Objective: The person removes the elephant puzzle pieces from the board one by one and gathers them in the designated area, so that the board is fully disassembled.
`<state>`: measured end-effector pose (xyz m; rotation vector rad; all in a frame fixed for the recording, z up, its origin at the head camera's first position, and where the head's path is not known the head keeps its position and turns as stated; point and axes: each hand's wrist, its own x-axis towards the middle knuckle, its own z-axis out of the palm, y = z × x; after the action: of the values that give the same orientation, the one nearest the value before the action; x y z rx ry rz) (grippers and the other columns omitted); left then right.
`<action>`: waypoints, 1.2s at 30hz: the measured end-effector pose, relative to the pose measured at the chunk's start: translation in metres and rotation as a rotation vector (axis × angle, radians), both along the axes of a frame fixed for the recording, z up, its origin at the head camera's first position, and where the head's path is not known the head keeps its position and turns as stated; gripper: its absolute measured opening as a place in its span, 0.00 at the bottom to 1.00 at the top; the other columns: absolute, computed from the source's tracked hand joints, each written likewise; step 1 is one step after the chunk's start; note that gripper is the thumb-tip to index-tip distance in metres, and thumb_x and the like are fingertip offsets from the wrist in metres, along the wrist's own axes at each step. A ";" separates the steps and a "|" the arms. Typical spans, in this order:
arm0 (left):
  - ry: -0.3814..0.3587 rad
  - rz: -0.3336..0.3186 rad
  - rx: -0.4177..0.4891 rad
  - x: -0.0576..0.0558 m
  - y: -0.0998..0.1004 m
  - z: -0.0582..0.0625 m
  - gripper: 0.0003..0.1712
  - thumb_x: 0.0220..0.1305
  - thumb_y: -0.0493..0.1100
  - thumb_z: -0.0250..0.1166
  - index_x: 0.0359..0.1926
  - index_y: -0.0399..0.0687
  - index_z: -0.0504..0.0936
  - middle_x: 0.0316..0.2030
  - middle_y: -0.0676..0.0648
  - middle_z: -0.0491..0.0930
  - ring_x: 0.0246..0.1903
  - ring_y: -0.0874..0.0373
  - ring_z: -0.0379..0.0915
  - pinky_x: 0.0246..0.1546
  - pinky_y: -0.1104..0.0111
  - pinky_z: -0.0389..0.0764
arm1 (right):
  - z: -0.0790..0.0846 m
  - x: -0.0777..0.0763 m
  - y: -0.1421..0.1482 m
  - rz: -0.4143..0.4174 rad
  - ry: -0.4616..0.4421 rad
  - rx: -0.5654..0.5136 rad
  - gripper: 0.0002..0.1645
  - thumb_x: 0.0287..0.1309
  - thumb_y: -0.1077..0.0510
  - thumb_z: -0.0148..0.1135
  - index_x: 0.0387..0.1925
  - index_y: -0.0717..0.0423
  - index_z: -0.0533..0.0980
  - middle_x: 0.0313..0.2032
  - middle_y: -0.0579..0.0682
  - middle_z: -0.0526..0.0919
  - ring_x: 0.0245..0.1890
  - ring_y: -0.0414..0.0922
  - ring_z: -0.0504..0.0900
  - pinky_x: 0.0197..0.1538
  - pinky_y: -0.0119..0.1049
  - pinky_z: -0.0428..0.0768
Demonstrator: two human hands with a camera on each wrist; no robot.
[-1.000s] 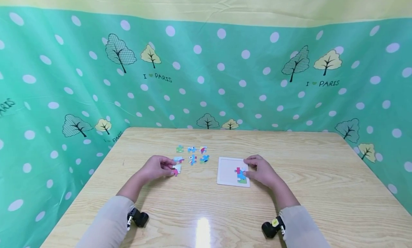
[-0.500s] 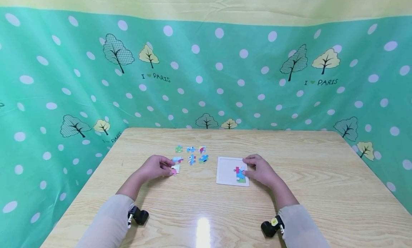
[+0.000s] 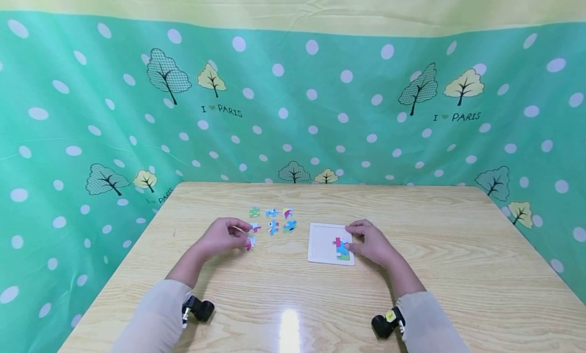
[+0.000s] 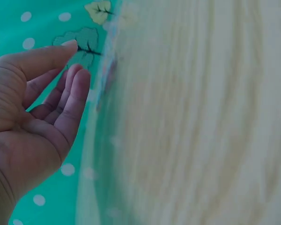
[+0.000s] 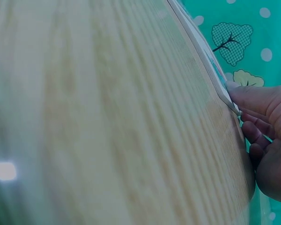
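Note:
My left hand (image 3: 224, 238) is over the left end of the loose jigsaw pieces in the head view. Its thumb and fingertips partly cover a white-and-pink piece (image 3: 252, 242) and a piece with a red stripe (image 3: 255, 227). In the left wrist view the fingers (image 4: 77, 93) are loosely bent, with a gap to the thumb and nothing visible between them. My right hand (image 3: 373, 243) grips the right edge of a white puzzle tray (image 3: 322, 246), thumb on top. Joined blue, red and green pieces (image 3: 341, 249) lie in the tray's lower right, partly under the thumb.
Other loose pieces lie in two rows between hand and tray: a green one (image 3: 254, 212), a blue one (image 3: 273, 227) and several more. A wooden table (image 3: 293, 287) bears everything. Behind it hangs a green dotted curtain (image 3: 256, 154).
My left hand has shifted slightly up and right over the pieces, its fingertips covering more of the striped piece. My right hand and the tray stay in place.

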<state>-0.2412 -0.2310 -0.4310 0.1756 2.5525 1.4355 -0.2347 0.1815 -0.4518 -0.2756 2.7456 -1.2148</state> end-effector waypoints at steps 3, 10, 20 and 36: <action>0.024 -0.014 0.061 0.001 0.007 0.005 0.20 0.61 0.34 0.75 0.53 0.34 0.85 0.42 0.42 0.85 0.40 0.53 0.80 0.39 0.66 0.84 | 0.000 0.000 0.000 0.004 0.000 0.001 0.29 0.64 0.63 0.71 0.64 0.67 0.76 0.66 0.62 0.71 0.65 0.61 0.72 0.70 0.57 0.70; 0.016 -0.042 0.171 0.003 0.027 0.014 0.22 0.63 0.34 0.73 0.57 0.30 0.82 0.43 0.40 0.85 0.37 0.49 0.82 0.35 0.58 0.86 | -0.001 0.000 0.001 0.009 0.018 0.005 0.29 0.64 0.62 0.71 0.64 0.68 0.76 0.66 0.63 0.71 0.65 0.62 0.72 0.70 0.57 0.69; 0.028 -0.092 0.195 0.006 0.052 0.020 0.21 0.65 0.40 0.73 0.56 0.34 0.84 0.42 0.46 0.86 0.40 0.55 0.81 0.16 0.67 0.70 | -0.002 0.002 0.002 0.017 0.004 -0.010 0.29 0.66 0.61 0.70 0.65 0.67 0.76 0.68 0.62 0.70 0.68 0.63 0.70 0.71 0.58 0.67; 0.067 -0.181 0.282 0.006 0.088 0.019 0.20 0.65 0.37 0.73 0.53 0.27 0.83 0.48 0.35 0.84 0.43 0.55 0.80 0.44 0.69 0.83 | -0.004 0.000 0.012 0.040 0.002 -0.083 0.27 0.67 0.61 0.68 0.65 0.65 0.76 0.69 0.61 0.70 0.70 0.62 0.68 0.71 0.58 0.67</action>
<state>-0.2352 -0.1426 -0.4117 0.4916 2.3016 1.7337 -0.2345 0.1933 -0.4559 -0.3386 2.6819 -1.3211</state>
